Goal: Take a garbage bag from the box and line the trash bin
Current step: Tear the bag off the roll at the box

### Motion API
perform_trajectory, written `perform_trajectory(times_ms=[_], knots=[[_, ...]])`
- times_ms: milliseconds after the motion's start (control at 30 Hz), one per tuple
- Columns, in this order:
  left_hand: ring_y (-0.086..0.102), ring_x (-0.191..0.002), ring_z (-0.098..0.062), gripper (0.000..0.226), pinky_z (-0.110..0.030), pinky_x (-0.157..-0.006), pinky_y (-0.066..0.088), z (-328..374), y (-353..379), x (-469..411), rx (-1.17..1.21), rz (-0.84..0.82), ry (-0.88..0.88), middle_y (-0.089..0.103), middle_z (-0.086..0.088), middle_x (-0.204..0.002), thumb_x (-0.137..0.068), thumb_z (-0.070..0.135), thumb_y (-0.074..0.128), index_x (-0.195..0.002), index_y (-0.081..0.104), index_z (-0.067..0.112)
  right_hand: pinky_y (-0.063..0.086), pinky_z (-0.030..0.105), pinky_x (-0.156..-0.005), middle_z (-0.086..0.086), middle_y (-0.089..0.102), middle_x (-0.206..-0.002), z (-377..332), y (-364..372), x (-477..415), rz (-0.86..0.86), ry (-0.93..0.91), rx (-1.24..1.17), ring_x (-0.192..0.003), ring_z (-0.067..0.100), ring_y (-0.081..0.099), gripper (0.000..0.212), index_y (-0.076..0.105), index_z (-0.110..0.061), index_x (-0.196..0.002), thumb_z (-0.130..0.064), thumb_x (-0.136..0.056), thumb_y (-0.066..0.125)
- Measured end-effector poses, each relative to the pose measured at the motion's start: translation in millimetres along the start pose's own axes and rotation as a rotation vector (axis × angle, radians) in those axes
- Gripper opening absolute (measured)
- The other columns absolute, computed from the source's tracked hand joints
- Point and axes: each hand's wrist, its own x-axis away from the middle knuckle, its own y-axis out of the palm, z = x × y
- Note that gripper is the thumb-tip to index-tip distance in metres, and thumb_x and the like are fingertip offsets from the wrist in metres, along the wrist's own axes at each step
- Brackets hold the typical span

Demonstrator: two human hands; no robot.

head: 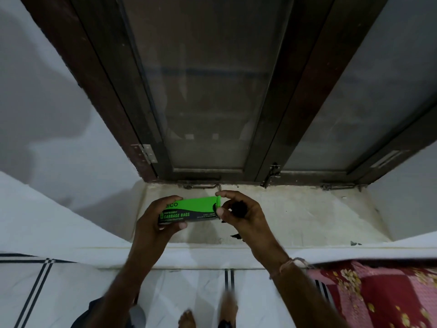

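Box (pixel 189 210) and bag (pixel 237 209) within curled fingers (pixel 165 201)

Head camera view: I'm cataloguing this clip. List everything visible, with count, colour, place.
Garbage bag box: one, green and black, held above the sill.
Garbage bag: one, black, bunched at the box's open end.
Window: one, dark brown frame, above the sill.
Sill: one, off-white, below the window.
Sheet: one, white with dark stripes, bottom.
Floral cloth: one, red and pink, bottom right.
Left hand: one, grips the box.
Right hand: one, holds the bag.
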Motion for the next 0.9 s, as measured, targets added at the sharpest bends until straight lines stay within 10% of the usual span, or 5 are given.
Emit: perform_trajectory(times_ms=[500,900], knots=[[0.067,-0.109,-0.003,0.059,-0.017,-0.085,0.056,-6,2,2,0.018,-0.030,-0.029,0.069,0.018,-0.121,-0.074,0.007,0.086,-0.128,0.067,0.022,0.052,0.013,-0.066,-0.008,0.073,-0.086,16,-3,-4,-0.011,0.060,-0.034,-0.079,0.000,0.068,0.026,0.068,0.007,-0.119,0.006,-0.093,0.064],[0.066,-0.113,-0.004,0.061,-0.016,-0.088,0.054,-14,6,0,0.053,-0.060,-0.041,0.069,0.013,-0.124,-0.073,-0.005,0.084,-0.126,0.066,0.020,0.027,0.021,-0.043,0.001,0.061,-0.070,36,-4,-10,0.049,0.300,-0.193,-0.052,0.012,0.028,0.017,0.071,-0.009,-0.111,-0.008,-0.095,0.067]])
